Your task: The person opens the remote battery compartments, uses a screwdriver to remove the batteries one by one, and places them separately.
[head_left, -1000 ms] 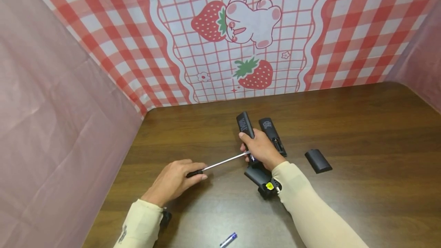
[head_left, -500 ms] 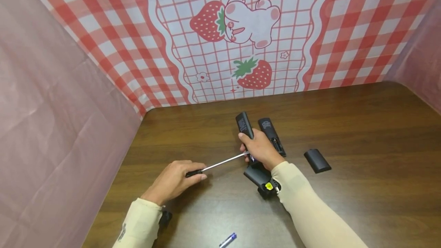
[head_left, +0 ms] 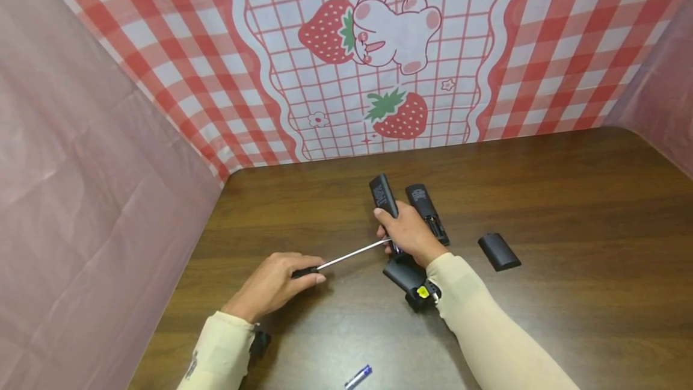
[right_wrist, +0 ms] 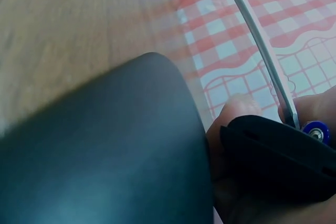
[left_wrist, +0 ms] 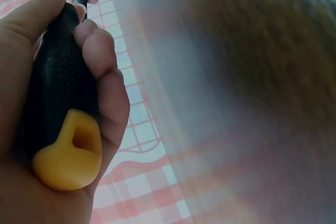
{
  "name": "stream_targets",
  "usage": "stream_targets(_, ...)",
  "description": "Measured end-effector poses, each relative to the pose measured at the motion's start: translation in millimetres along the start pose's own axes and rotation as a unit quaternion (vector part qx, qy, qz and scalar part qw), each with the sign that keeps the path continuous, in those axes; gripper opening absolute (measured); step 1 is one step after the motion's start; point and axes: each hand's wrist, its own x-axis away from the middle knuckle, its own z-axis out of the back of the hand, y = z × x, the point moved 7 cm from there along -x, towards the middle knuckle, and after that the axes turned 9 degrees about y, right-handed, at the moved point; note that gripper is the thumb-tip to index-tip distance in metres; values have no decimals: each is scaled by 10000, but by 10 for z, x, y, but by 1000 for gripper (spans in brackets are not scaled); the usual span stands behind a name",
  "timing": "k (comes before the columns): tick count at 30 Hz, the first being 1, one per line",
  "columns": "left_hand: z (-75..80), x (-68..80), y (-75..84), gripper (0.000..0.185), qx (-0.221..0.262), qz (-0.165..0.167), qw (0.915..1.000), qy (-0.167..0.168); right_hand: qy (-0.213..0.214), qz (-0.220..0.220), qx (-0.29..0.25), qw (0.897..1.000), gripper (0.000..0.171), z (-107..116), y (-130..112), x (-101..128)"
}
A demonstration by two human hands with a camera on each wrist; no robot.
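Almost nothing is changed from a second ago: the screwdriver (head_left: 346, 256) is still gripped at its black handle by the left hand (head_left: 273, 284), fingers wrapped round it, and its tip is kept at the remote (head_left: 385, 198) clasped by the right hand (head_left: 408, 235) over the table (head_left: 568, 209) (a blue battery end shows there); the prying is judged unfinished

Dark wood table (head_left: 568, 197): second remote (head_left: 428, 212), battery cover (head_left: 498, 252), blue battery (head_left: 358, 377) lying on it.
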Motion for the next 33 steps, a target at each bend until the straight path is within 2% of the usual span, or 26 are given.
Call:
stream_targets(6, 14, -1, 8, 34, -162, -29, 9998, 117, 54, 48, -16, 10000, 30, 2, -12, 1)
stream_targets(15, 7, -7, -34, 35, -196, 188, 9996, 124, 142, 133, -33, 9998, 29, 19, -30, 0)
stream_targets(24, -2, -15, -41, 33, -200, 247, 9994, 134, 450, 336, 277, 9980, 27, 60, -55, -22)
stream_targets(33, 7, 11, -92, 31, -296, 424, 9985, 178, 539, 355, 295, 9975, 27, 70, -50, -24)
